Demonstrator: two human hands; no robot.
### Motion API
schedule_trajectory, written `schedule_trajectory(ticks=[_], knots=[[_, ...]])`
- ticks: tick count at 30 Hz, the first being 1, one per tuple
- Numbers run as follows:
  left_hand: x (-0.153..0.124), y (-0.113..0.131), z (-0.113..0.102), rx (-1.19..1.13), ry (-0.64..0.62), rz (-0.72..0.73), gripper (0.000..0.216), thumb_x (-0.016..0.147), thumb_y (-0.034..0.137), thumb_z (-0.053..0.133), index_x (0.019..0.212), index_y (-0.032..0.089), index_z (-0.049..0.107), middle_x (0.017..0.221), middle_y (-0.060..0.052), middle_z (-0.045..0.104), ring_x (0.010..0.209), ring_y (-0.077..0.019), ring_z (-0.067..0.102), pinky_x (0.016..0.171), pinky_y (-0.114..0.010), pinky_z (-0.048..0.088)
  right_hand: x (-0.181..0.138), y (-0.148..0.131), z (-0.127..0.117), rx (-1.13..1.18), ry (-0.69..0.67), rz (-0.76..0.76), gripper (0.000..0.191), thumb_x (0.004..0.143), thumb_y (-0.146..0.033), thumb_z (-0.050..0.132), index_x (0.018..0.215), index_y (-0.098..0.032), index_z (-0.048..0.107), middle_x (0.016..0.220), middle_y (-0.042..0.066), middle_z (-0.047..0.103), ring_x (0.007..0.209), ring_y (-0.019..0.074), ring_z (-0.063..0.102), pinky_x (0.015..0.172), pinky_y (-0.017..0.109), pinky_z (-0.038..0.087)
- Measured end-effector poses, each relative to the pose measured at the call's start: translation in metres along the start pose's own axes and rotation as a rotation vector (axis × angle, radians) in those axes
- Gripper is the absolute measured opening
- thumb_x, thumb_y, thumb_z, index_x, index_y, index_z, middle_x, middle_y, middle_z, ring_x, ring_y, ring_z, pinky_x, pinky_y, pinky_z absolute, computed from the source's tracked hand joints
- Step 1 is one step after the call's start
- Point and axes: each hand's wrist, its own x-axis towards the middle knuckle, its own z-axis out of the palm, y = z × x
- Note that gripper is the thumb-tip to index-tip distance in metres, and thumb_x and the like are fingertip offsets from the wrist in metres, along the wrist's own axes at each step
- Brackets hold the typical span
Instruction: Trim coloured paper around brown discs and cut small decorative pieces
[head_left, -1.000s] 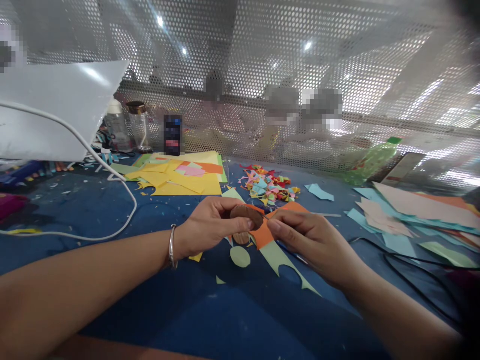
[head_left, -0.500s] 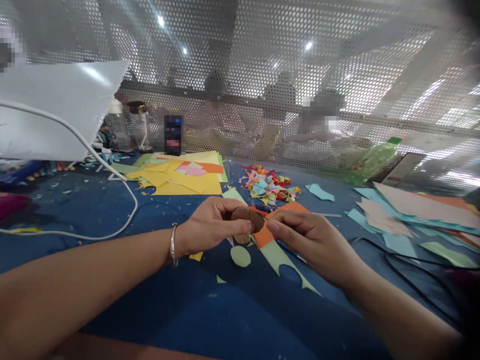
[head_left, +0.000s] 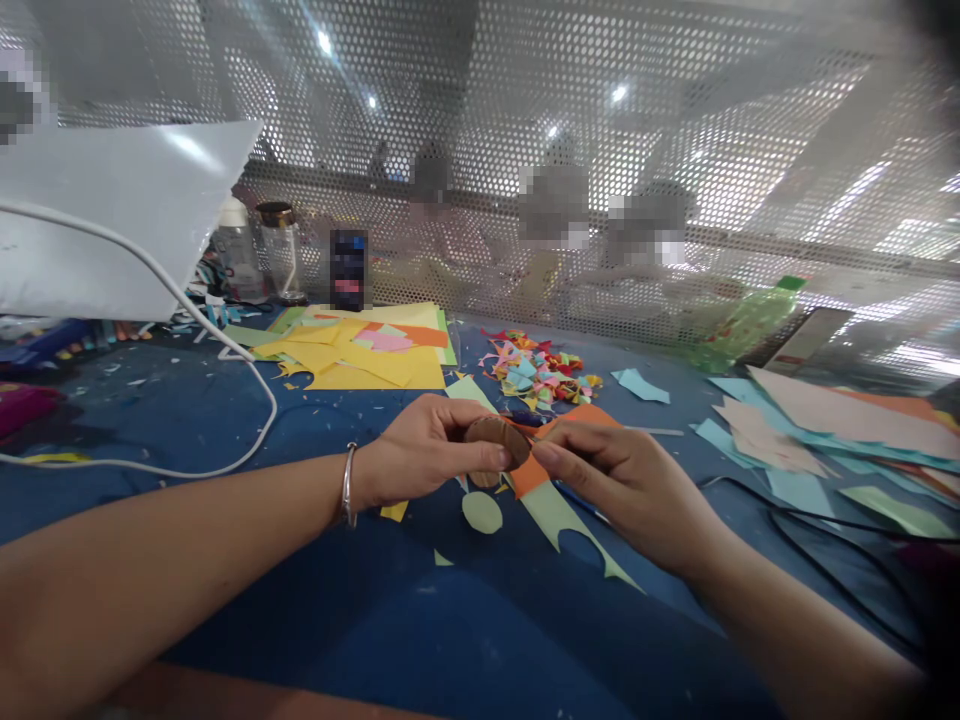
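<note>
My left hand (head_left: pixel 427 450) is closed on a round brown disc (head_left: pixel 496 438) that looks like wood, with the thumb across its face. At the disc's right edge, my right hand (head_left: pixel 622 480) makes a pinch; what lies between its fingertips is too small to make out. A second light-brown round piece (head_left: pixel 484 480) shows just below the disc. Under the hands lie orange paper (head_left: pixel 531 480) and a pale green strip (head_left: pixel 540 508) with a curved cut-out. A pale green paper oval (head_left: pixel 481 512) rests on the blue tabletop (head_left: pixel 360 610).
Yellow sheets (head_left: pixel 416 375) and a pile of coloured scraps (head_left: pixel 536 365) lie farther back. Paper sheets (head_left: pixel 847 410) and a black cable (head_left: pixel 817 570) are at right. A white cable (head_left: pixel 262 390) loops at left. A phone (head_left: pixel 349 270) stands before the perforated screen (head_left: pixel 480 60).
The disc has tilted slightly, so its face shows lighter and more fully. Both hands stay almost in place.
</note>
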Motion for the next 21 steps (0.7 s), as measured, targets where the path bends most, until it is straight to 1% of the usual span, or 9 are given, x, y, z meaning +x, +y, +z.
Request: schedule_trajectory(ticks=[3,6,11,17,21], knots=[[-0.0003,0.001,0.0004,0.019,-0.004,0.011,0.011,0.073,0.024,0.074,0.072,0.013,0.071,0.067,-0.001,0.062,0.065,-0.0108,0.057,0.061,-0.023,0.047,-0.0003,0.0001,0.0003,0.0,0.002,0.005,0.046,0.093,-0.055,0.05,0.067,-0.019,0.06,0.062,-0.001,0.045,0.057,0.0128,0.04,0.052,0.027,0.034],[-0.0003,0.0015,0.0009,0.038,-0.02,0.015,0.01,0.074,0.022,0.073,0.073,0.013,0.072,0.067,-0.001,0.062,0.066,-0.0113,0.057,0.063,-0.024,0.049,-0.0009,0.0007,0.0007,-0.01,0.002,-0.006,0.046,0.093,-0.056,0.05,0.068,-0.019,0.06,0.062,-0.001,0.043,0.056,0.0123,0.038,0.05,0.027,0.032],[-0.0003,0.0017,0.0006,0.024,-0.021,0.034,0.008,0.072,0.021,0.072,0.07,0.014,0.07,0.064,0.0,0.06,0.062,-0.0107,0.056,0.06,-0.023,0.049,-0.0018,0.0017,0.0013,-0.028,0.01,-0.016,0.049,0.093,-0.058,0.049,0.065,-0.019,0.057,0.06,-0.002,0.04,0.054,0.0117,0.034,0.048,0.026,0.029],[-0.0017,0.0021,0.0009,0.045,-0.031,0.011,0.004,0.071,0.017,0.07,0.074,0.014,0.071,0.066,0.001,0.06,0.066,-0.0108,0.055,0.064,-0.024,0.049,-0.0022,0.0039,0.0025,-0.061,0.001,-0.012,0.045,0.094,-0.055,0.049,0.071,-0.019,0.063,0.062,0.0,0.048,0.057,0.0127,0.04,0.05,0.027,0.031],[-0.0017,0.0013,0.0013,0.031,-0.039,0.008,0.004,0.07,0.016,0.069,0.074,0.014,0.07,0.066,0.001,0.059,0.065,-0.0103,0.054,0.064,-0.024,0.047,-0.002,0.0023,0.0029,-0.069,0.011,-0.032,0.044,0.095,-0.053,0.048,0.07,-0.019,0.063,0.061,-0.001,0.047,0.057,0.0127,0.04,0.051,0.027,0.033]])
